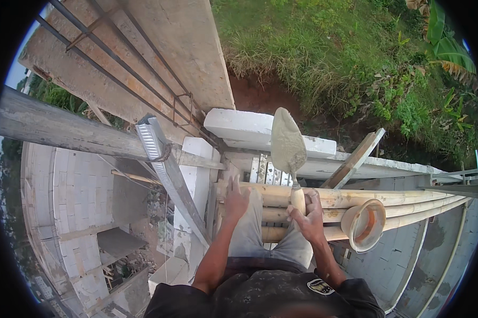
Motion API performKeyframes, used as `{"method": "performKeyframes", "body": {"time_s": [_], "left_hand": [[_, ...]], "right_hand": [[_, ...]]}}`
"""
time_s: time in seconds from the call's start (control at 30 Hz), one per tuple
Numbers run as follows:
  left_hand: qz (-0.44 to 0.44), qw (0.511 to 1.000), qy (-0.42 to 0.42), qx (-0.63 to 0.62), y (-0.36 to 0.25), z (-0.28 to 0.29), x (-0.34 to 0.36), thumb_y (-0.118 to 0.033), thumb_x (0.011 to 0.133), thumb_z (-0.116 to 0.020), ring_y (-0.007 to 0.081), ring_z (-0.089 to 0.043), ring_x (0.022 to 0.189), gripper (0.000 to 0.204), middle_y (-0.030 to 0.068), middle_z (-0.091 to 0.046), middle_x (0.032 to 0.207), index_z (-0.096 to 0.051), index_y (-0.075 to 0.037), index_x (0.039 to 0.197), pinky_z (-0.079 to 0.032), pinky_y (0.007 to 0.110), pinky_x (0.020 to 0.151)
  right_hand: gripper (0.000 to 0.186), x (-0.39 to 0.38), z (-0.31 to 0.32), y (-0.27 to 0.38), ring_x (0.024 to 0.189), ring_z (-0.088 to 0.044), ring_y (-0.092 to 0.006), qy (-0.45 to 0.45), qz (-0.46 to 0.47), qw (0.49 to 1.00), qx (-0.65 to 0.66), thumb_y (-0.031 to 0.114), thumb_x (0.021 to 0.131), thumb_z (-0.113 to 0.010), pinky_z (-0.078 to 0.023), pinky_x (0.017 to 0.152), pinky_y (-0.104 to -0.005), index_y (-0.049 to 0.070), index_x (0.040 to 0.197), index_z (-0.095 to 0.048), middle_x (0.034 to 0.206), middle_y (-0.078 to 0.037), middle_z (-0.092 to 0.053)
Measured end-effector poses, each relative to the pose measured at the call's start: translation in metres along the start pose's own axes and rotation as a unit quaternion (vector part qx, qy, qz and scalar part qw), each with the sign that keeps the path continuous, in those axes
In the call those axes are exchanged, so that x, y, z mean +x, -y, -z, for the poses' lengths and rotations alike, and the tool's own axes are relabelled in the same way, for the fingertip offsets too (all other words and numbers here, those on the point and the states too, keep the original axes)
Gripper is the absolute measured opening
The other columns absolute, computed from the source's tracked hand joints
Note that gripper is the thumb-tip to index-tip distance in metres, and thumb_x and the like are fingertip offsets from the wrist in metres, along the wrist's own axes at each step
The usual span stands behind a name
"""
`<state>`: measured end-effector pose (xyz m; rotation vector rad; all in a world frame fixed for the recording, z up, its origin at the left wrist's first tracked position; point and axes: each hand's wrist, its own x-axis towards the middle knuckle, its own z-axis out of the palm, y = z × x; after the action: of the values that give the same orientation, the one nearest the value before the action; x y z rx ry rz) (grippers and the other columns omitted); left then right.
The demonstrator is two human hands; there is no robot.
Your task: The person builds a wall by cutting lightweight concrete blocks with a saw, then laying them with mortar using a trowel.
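My right hand (308,216) is wrapped round the wooden handle of a trowel (288,139). Its blade points away from me, coated with grey mortar, above a white block (243,126) laid on the far wall. My left hand (236,200) hangs near my left knee with some fingers stretched out and nothing visible in it. Close to that hand, on its left, stand more white blocks (197,159). Several bamboo poles (350,199) run across in front of my legs. To the right of my right hand, a round bucket (364,227) sits tilted at the poles.
Steel rebar (143,63) rises beside a wooden formwork board (188,40) at the far left. A thick pole (69,124) and a metal channel (167,169) cross on the left. A timber plank (354,159) leans at right. Far below are block walls (82,196) and grass (302,47).
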<state>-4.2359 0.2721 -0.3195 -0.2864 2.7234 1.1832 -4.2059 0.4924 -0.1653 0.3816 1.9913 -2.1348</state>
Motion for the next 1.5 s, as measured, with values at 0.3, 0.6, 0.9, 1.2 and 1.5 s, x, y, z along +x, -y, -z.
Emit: {"method": "performKeyframes", "body": {"time_s": [0.3,0.6,0.9,1.2,1.5], "left_hand": [[-0.012,0.981,0.028,0.192,0.023,-0.022,-0.069,-0.047,0.088,-0.059,0.0469,-0.035,0.133,0.072,0.0167,-0.027,0.155,-0.035,-0.017,0.148,-0.033,0.061,0.103],[-0.031,0.967,0.034,0.252,0.023,-0.019,-0.062,-0.043,0.089,-0.058,0.043,-0.04,0.128,0.064,0.0164,-0.032,0.152,-0.043,-0.011,0.142,-0.035,0.056,0.104],[-0.038,0.975,-0.007,0.219,0.014,-0.022,-0.059,-0.047,0.092,-0.054,0.0459,-0.04,0.128,0.063,0.0167,-0.028,0.154,-0.04,-0.019,0.146,-0.036,0.055,0.104],[0.026,0.984,0.057,0.166,0.0,-0.019,-0.026,-0.056,0.085,-0.06,0.0453,-0.041,0.128,0.071,0.0182,-0.035,0.149,-0.039,-0.026,0.146,-0.037,0.053,0.104],[0.03,0.982,0.025,0.183,-0.006,-0.019,-0.023,-0.055,0.082,-0.064,0.0402,-0.045,0.126,0.07,0.0173,-0.042,0.142,-0.043,-0.026,0.141,-0.039,0.051,0.102]], "right_hand": [[0.06,0.074,-0.142,0.004,0.107,-0.057,-0.0318,-0.198,0.352,0.885,-0.232,0.01,0.09,-0.064,-0.046,0.093,-0.0413,-0.002,0.138,-0.029,0.128,-0.022,-0.046],[0.057,0.078,-0.132,-0.015,0.097,-0.063,-0.0437,-0.024,0.135,0.959,-0.247,0.017,0.089,-0.063,-0.048,0.086,-0.0475,0.008,0.139,-0.037,0.115,-0.024,-0.061],[0.048,0.034,0.033,-0.081,0.064,-0.058,-0.0148,-0.205,-0.059,0.973,-0.085,0.034,0.095,-0.057,-0.049,0.06,-0.0309,-0.001,0.127,-0.047,0.086,-0.009,-0.061],[0.054,0.132,0.076,-0.206,0.065,-0.067,-0.0234,-0.243,-0.101,0.894,-0.363,0.046,0.094,-0.054,-0.053,0.063,-0.0388,-0.001,0.121,-0.054,0.084,-0.015,-0.064],[0.064,0.155,0.036,-0.197,0.063,-0.069,-0.0323,-0.135,-0.174,0.953,-0.207,0.05,0.092,-0.053,-0.055,0.066,-0.0426,-0.005,0.124,-0.048,0.081,-0.024,-0.066]]}}
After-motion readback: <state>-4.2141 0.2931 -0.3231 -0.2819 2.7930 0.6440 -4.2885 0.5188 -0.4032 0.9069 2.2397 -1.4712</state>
